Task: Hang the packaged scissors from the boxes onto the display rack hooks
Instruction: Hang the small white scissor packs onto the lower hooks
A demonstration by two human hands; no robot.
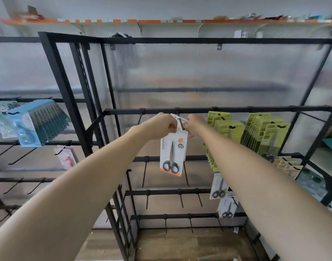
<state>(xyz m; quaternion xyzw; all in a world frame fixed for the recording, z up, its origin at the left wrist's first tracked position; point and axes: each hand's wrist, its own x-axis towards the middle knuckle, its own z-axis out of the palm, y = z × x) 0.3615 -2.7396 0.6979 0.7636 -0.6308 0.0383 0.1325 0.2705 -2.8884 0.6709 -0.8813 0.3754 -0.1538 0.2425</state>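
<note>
From the head camera, your left hand [164,125] and right hand [196,123] both pinch the top of the scissors pack [173,154] at the hook [181,124] on the rack [218,110]. If the hole misses the hook tip, the card could bend or drop once your grip loosens.

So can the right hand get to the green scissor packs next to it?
Probably yes. The right hand is beside the green scissor packs on the same rail, with nothing between them. But right now it pinches the top of the white scissors pack at the hook, together with the left hand.
</note>
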